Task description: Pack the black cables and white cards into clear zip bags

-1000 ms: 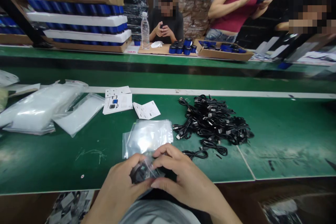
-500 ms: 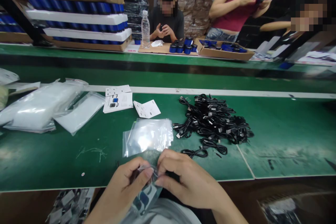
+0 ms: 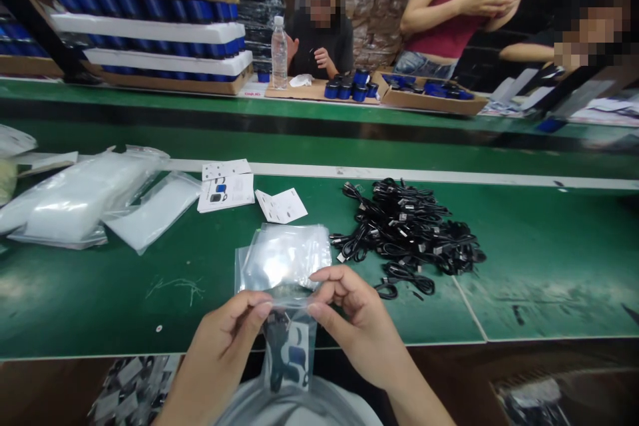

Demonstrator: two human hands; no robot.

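Observation:
Between my two hands hangs a clear zip-lock bag [image 3: 288, 346] with a black cable and a printed leaflet inside. My left hand [image 3: 232, 326] pinches the left end of its top edge between thumb and fingers. At the right end of the same edge, my right hand [image 3: 349, 313] pinches with thumb and forefinger. Just beyond them lies a stack of flat clear bags [image 3: 279, 256]. To the right is a heap of coiled black USB cables [image 3: 404, 223]. Printed leaflets [image 3: 227, 192] and a folded leaflet [image 3: 283, 205] lie behind the bags.
Full plastic packs [image 3: 74, 203] lie on the left of the green table [image 3: 549, 246]. Below its edge, a box of filled bags [image 3: 132, 386] stands at the left. Across the bench, several people work near a water bottle [image 3: 279, 56] and stacked trays of blue items [image 3: 154, 30].
My hands have moved apart along the bag's top edge, and the bag now hangs upright facing me. Across the bench, the seated person's hands have separated.

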